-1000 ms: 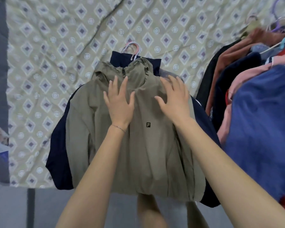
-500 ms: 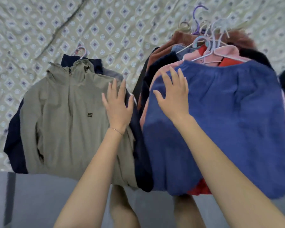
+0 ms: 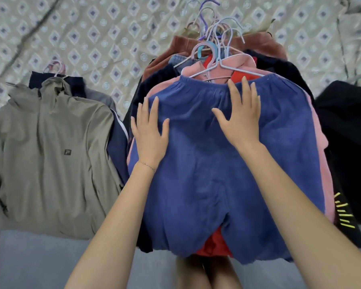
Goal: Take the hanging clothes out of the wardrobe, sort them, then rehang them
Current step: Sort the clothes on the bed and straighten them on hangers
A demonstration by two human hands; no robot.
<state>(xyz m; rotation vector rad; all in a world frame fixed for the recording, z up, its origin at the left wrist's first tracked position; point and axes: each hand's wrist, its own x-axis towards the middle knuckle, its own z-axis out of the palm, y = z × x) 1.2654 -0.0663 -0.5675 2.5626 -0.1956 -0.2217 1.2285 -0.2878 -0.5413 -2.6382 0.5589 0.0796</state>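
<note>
Head view:
- Left hand (image 3: 149, 132): flat, fingers straight and spread, palm on the left edge of the blue fleece bottoms (image 3: 206, 180). Nothing gripped. Thin chain bracelet (image 3: 147, 165) on the wrist.
- Right hand (image 3: 240, 119): same pose, fingertips just below the gathered elastic waistband. Nothing gripped.
- Blue bottoms: nappy, soft pile, top of a stack of hangered clothes lying on the bedsheet (image 3: 92, 38) (beige, diamond print, creased).
- Under them: pink fleece (image 3: 319, 147), a red piece (image 3: 215, 245), denim (image 3: 179, 59), rust-brown velour (image 3: 188, 44).
- Hanger hooks (image 3: 215, 38) bunched at the top, thin plastic, lilac, white and pale blue.
- Left, apart from the stack: olive zip jacket (image 3: 50, 153), smooth woven shell, small dark square chest badge (image 3: 66, 152) reading "F". It lies on a navy jacket (image 3: 117, 147).
- Right: black garment (image 3: 346, 142), yellow dash marks near the hem, unreadable.
</note>
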